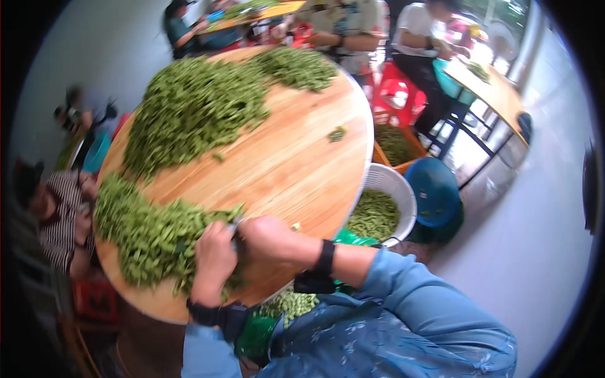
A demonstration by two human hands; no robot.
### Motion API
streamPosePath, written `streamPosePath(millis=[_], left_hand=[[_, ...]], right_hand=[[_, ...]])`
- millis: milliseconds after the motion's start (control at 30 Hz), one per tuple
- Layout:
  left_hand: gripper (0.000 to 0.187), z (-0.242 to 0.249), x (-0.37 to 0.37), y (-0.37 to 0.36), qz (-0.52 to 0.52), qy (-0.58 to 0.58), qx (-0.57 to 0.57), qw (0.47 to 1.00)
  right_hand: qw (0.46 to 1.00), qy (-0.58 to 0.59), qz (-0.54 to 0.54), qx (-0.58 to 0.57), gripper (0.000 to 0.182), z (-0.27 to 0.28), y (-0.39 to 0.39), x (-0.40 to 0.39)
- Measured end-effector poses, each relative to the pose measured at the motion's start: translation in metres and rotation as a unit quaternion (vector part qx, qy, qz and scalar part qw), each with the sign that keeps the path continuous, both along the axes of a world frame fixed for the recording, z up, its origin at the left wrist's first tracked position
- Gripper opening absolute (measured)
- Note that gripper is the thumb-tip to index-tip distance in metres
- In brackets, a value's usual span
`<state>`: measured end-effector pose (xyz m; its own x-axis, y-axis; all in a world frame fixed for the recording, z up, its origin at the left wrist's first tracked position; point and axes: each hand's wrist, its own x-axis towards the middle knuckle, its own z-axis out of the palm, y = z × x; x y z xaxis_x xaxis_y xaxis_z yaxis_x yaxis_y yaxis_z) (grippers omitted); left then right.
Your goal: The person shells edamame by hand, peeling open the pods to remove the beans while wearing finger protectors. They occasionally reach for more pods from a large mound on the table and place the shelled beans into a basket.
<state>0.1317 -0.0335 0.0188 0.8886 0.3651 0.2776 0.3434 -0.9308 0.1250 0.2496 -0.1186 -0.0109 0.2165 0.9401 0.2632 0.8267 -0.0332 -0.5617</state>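
Observation:
My left hand [214, 253] is closed at the near edge of the round wooden table [290, 157], against a pile of green bean pods [154, 239]. Right beside it, my right hand [270, 238] is curled in a fist, its knuckles almost touching the left thumb. A small greyish thing [237, 230] shows between the two hands, too blurred to name. What the fingers hold is hidden. Below the table edge, at my lap, a green container [255, 337] stands by a heap of pale green beans or pods [291, 305].
A larger heap of pods [195, 107] covers the table's far left. To the right stand a white basket [408, 196] of green pieces, a blue round tub [435, 192] and an orange crate [413, 142]. A person in stripes [60, 220] sits left; others work at tables behind.

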Motion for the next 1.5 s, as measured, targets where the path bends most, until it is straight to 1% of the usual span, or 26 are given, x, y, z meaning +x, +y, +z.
streamPosePath(millis=[167,267,367,433,500,600,633,667,700,733,767,800,833,900,933,1000,1033,1100,1133,1167,1233,1267,1300,1367,1433,1500], left_hand=[[0.004,0.007,-0.012,-0.009,0.016,0.001,0.013,1.0],[0.004,0.013,-0.021,-0.013,0.031,-0.007,-0.005,0.999],[0.008,0.013,-0.027,-0.012,0.045,-0.025,-0.028,0.998],[0.009,0.013,-0.027,-0.011,0.064,-0.091,-0.015,0.994],[0.01,0.017,-0.028,-0.011,0.067,-0.101,-0.003,0.993],[0.015,0.021,-0.032,-0.015,0.047,-0.185,-0.112,0.975],[0.017,0.019,-0.034,-0.016,0.059,-0.184,-0.19,0.963],[0.019,0.014,-0.037,-0.016,0.052,-0.187,-0.248,0.949],[0.02,0.014,-0.041,-0.016,0.072,-0.147,-0.353,0.921],[0.017,0.014,-0.043,-0.019,0.056,-0.143,-0.424,0.892],[0.015,0.004,-0.044,-0.017,0.071,-0.13,-0.541,0.828],[0.017,-0.002,-0.047,-0.018,0.056,-0.114,-0.598,0.791],[0.013,0.002,-0.045,-0.026,0.055,-0.109,-0.649,0.751],[0.014,0.017,-0.046,-0.039,0.051,-0.129,-0.69,0.71],[0.014,0.015,-0.049,-0.039,0.062,-0.135,-0.69,0.708],[0.018,0.008,-0.055,-0.039,0.039,-0.08,-0.756,0.649],[0.018,0.006,-0.056,-0.043,0.046,-0.083,-0.757,0.647],[0.015,0.003,-0.054,-0.049,0.049,-0.159,-0.743,0.648],[0.013,0.005,-0.055,-0.052,0.081,-0.177,-0.735,0.649],[0.013,0.005,-0.056,-0.052,0.084,-0.179,-0.734,0.649],[0.011,0.005,-0.06,-0.053,0.058,-0.181,-0.706,0.682],[0.011,0.006,-0.06,-0.055,0.062,-0.19,-0.72,0.665],[0.011,0.004,-0.06,-0.057,0.064,-0.189,-0.721,0.664],[0.011,0.001,-0.06,-0.06,0.026,-0.212,-0.728,0.651],[0.011,0.002,-0.061,-0.064,0.025,-0.221,-0.73,0.646],[0.009,0.009,-0.062,-0.067,0.022,-0.217,-0.619,0.754]], right_hand=[[0.999,-0.033,-0.015,0.024,0.015,0.002,0.005,0.006],[0.998,-0.048,0.023,0.028,0.017,0.001,0.002,0.013],[0.999,-0.021,-0.032,-0.016,0.014,0.004,0.001,0.017],[0.993,-0.086,0.008,-0.086,0.011,0.012,0.003,0.02],[0.995,-0.073,0.006,-0.069,0.011,0.014,0.003,0.023],[0.997,-0.039,0.027,-0.068,0.011,0.024,-0.008,0.026],[0.995,-0.019,0.051,-0.086,0.013,0.029,-0.014,0.022],[0.997,-0.007,0.073,-0.019,0.014,0.031,-0.022,0.019],[0.994,0.011,0.098,0.044,0.015,0.032,-0.028,0.015],[0.991,0.011,0.119,0.061,0.012,0.041,-0.036,0.009],[0.988,0.008,0.135,0.08,0.01,0.051,-0.042,0.005],[0.986,-0.008,0.15,0.065,0.01,0.052,-0.044,0.004],[0.985,-0.026,0.161,0.053,0.011,0.051,-0.047,0.001],[0.979,-0.036,0.184,0.081,0.011,0.049,-0.049,-0.002],[0.977,-0.044,0.186,0.093,0.012,0.047,-0.049,-0.002],[0.973,-0.052,0.195,0.114,0.016,0.042,-0.051,-0.003],[0.972,-0.048,0.201,0.112,0.016,0.041,-0.052,-0.005],[0.975,0.077,0.167,0.125,0.026,0.042,-0.054,-0.01],[0.971,0.207,0.107,0.052,0.032,0.042,-0.059,-0.013],[0.97,0.208,0.111,0.052,0.032,0.041,-0.061,-0.012],[0.882,0.466,0.073,0.003,0.03,0.037,-0.065,-0.01],[0.859,0.503,0.096,-0.006,0.028,0.034,-0.066,-0.011],[0.858,0.504,0.096,-0.008,0.028,0.033,-0.067,-0.013],[0.792,0.593,0.137,-0.034,0.026,0.033,-0.068,-0.015],[0.782,0.605,0.142,-0.049,0.022,0.036,-0.071,-0.017],[0.79,0.595,0.129,-0.065,0.02,0.036,-0.072,-0.017]])
